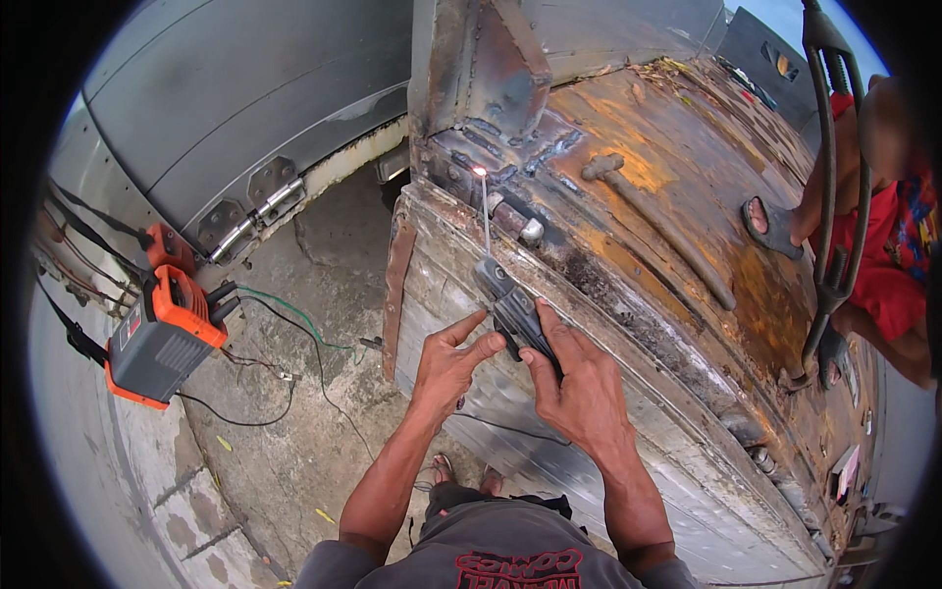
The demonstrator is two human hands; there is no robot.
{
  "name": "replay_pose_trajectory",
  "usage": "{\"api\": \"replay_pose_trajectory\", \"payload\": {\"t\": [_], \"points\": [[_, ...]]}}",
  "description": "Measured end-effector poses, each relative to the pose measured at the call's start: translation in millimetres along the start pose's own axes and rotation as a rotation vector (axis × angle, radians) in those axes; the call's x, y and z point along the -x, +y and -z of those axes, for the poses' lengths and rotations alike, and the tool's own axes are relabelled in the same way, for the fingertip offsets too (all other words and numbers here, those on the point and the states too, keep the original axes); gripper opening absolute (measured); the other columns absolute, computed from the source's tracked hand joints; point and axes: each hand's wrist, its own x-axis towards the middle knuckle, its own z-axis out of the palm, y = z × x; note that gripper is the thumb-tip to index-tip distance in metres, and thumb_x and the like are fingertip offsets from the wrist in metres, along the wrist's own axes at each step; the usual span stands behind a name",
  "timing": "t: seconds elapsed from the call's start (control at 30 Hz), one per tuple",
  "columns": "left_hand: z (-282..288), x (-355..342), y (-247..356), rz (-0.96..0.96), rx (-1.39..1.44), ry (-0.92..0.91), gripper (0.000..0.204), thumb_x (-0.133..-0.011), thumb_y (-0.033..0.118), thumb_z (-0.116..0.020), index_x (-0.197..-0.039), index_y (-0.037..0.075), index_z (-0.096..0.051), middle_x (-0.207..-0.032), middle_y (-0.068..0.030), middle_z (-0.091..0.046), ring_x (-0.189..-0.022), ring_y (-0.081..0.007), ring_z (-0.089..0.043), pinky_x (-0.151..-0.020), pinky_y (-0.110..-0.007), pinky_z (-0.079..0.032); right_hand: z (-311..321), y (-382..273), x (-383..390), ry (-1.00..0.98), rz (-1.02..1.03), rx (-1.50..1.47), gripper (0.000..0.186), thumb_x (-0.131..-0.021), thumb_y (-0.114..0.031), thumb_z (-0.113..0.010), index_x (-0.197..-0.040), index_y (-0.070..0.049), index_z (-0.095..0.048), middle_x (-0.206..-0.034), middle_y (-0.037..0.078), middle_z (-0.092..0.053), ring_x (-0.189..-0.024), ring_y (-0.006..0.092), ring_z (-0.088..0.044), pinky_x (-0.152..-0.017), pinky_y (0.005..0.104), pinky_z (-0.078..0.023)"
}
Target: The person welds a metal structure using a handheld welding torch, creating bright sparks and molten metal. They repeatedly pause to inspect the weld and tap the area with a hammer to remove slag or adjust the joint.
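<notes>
- In the head view, the right hand [587,388] is gripping a dark electrode holder [504,291] between thumb and fingers.
- The left hand [446,368] is reaching just beside it, thumb and forefinger spread; whether they are touching it, I cannot tell.
- A thin rod [486,218] is glowing at its tip.
- A hammer [671,241] is lying on the rusty panel [692,167].

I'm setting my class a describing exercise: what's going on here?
The person's right hand grips an electrode holder with a thin rod in it, the rod's tip glowing at the metal. The left hand is close beside the holder. A hammer lies on the rusty surface; an orange-and-grey machine stands at left.
</notes>
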Motion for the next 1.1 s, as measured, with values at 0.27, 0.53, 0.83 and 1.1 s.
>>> {"api": "replay_pose_trajectory", "payload": {"t": [0.27, 0.53, 0.83, 1.1], "points": [[-0.8, 1.4, 4.3, -0.003, -0.044, -0.002, 0.094, -0.084, 0.046, -0.095, -0.152, -0.008, -0.058, -0.079, -0.0052, -0.073, -0.047, -0.0005, -0.034, -0.041, -0.025, -0.024, 1.4, -1.5, 0.5, -0.001, -0.015, -0.008, 0.062, -0.100, -0.021, -0.073, -0.157, -0.004, -0.055, -0.103, 0.024, -0.074, -0.081, 0.0432, -0.075, -0.070, 0.0507, -0.059], [-0.8, 2.3, 7.3, -0.012, -0.075, -0.010, 0.098, -0.083, 0.051, -0.095, -0.151, -0.009, -0.058, -0.078, -0.0069, -0.073, -0.046, -0.0007, -0.036, -0.041, -0.025, -0.025, 0.3, -0.7, 1.4, -0.009, -0.034, 0.003, 0.063, -0.100, -0.021, -0.074, -0.158, -0.004, -0.054, -0.105, 0.025, -0.074, -0.085, 0.0441, -0.075, -0.072, 0.0503, -0.060], [0.0, 0.0, 5.0, -0.031, -0.124, 0.012, 0.099, -0.083, 0.050, -0.096, -0.151, -0.010, -0.058, -0.068, 0.0002, -0.064, -0.047, -0.0010, -0.035, -0.043, -0.026, -0.026, -0.6, 0.8, 1.2, 0.012, -0.007, -0.013, 0.064, -0.100, -0.021, -0.074, -0.159, -0.006, -0.054, -0.102, 0.024, -0.074, -0.082, 0.0431, -0.075, -0.069, 0.0503, -0.059], [-0.3, 2.8, 5.1, -0.015, -0.030, -0.013, 0.096, -0.083, 0.045, -0.096, -0.152, -0.009, -0.057, -0.073, 0.0023, -0.065, -0.049, -0.0010, -0.033, -0.044, -0.026, -0.023, 1.4, 4.5, 1.6, 0.024, 0.047, -0.047, 0.064, -0.099, -0.020, -0.076, -0.158, -0.009, -0.056, -0.101, 0.023, -0.074, -0.076, 0.0415, -0.074, -0.067, 0.0492, -0.058]]}}
